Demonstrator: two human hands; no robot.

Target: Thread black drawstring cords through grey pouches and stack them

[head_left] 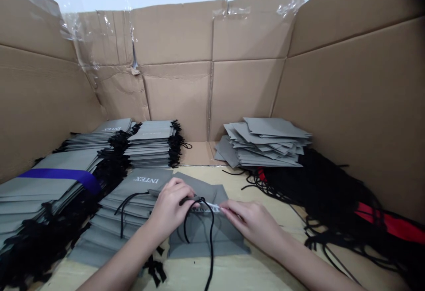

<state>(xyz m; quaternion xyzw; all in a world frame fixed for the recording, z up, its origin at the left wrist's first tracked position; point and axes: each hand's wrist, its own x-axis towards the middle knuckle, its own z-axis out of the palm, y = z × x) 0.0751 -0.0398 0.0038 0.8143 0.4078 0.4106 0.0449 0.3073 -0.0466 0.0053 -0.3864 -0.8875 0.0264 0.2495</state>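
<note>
A grey fabric pouch [215,238] lies flat on the wooden table in front of me. My left hand [171,207] is closed, pinching the pouch's top edge and a black drawstring cord [210,238] that loops down over the pouch. My right hand [252,222] is closed in a pinch on a thin light-coloured threading tool [214,205] at the pouch's top hem. The two hands almost meet above the pouch.
Stacks of finished grey INTEX pouches [133,193] with black cords fill the left, one bundle wrapped in a purple band [63,175]. A loose pile of grey pouches [265,143] sits at the back right, beside a heap of black cords [332,193]. Cardboard walls [358,105] surround the table.
</note>
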